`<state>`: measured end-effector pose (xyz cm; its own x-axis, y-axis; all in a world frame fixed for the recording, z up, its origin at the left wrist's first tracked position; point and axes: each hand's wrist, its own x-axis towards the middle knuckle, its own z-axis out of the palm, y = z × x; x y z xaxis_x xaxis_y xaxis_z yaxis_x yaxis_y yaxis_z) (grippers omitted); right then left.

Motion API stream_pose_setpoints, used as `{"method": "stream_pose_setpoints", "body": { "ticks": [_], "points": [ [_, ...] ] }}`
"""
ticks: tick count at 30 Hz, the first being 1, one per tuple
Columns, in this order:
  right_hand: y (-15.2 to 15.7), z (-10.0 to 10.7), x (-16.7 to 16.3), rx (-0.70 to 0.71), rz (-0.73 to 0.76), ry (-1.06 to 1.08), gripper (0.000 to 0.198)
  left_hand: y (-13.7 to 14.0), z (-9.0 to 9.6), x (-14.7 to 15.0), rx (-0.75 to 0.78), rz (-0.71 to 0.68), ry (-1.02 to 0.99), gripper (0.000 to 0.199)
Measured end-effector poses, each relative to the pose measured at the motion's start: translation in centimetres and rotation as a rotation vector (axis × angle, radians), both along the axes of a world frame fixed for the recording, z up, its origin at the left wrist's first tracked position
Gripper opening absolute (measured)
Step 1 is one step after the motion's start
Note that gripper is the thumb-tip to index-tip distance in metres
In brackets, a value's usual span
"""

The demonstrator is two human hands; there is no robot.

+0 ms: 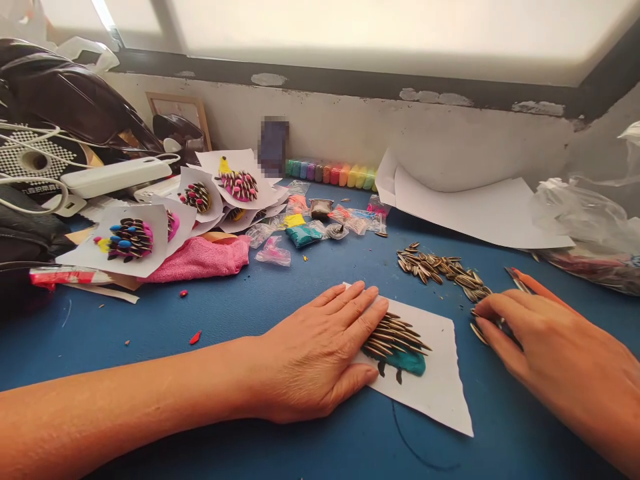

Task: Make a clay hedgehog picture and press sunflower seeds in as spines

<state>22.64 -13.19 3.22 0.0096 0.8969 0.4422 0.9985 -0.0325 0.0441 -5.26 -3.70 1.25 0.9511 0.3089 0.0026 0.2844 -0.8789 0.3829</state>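
Observation:
My left hand (333, 350) lies flat with fingers stretched out over the left part of a white paper sheet (443, 390). Partly under its fingers is a teal clay shape (410, 362), with rows of striped sunflower seeds (397, 333) stuck in it like spines and two dark marks below as legs. To the right of the sheet, my right hand (545, 343) has its thumb and forefinger pinched at a sunflower seed (479, 333) on the table; its other fingers are curled and partly hidden. A loose pile of sunflower seeds (440, 265) lies just beyond.
Finished seed-and-clay hedgehogs on paper (131, 239) overlap at the left by a pink cloth (205, 259). Clay packets (304, 233) lie mid-table, with a row of coloured clay (333, 173) behind. An orange pencil-like tool (545, 291), paper sheets (465, 207) and a plastic bag (590, 220) are right.

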Motion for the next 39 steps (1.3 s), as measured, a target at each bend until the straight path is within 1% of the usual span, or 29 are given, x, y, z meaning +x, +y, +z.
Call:
{"method": "stream_pose_setpoints", "body": {
  "ticks": [2,4,7,9,13,16,19,23,29,39],
  "points": [
    [-0.4,0.3,0.0,-0.06,-0.033,-0.013,0.016,0.0,0.0,0.0,-0.001,-0.001,-0.015,0.069],
    [-0.9,0.6,-0.3,-0.138,-0.028,-0.003,0.015,0.0,-0.1,0.0,0.002,-0.002,-0.024,0.069],
    [-1.9,1.0,-1.5,-0.194,0.074,0.084,0.021,0.0,0.0,0.0,0.005,-0.001,-0.018,0.068],
    [-2.3,1.1,-2.6,-0.139,0.114,0.155,0.019,0.0,-0.1,0.0,0.008,0.0,-0.014,0.069],
    [-2.5,0.7,-4.2,-0.167,0.271,0.187,0.017,0.1,-0.2,0.0,0.021,-0.004,-0.014,0.069],
    [-2.3,0.2,-4.7,-0.107,0.348,0.182,0.016,0.1,-0.3,-0.1,0.025,-0.011,-0.034,0.068],
    [-2.1,-0.2,-5.0,-0.051,0.372,0.142,0.013,0.1,-0.3,-0.1,0.025,-0.012,-0.046,0.068],
    [-2.0,-0.3,-5.5,-0.021,0.377,0.065,0.016,0.1,-0.3,-0.1,0.031,-0.01,-0.046,0.068],
    [-1.9,-0.2,-6.2,0.035,0.398,0.083,0.012,0.1,-0.5,-0.1,0.021,-0.006,-0.069,0.067],
    [-1.8,-0.5,-6.4,0.026,0.418,-0.029,0.013,0.1,-0.5,-0.1,0.018,-0.007,-0.079,0.067]
  ]
}}
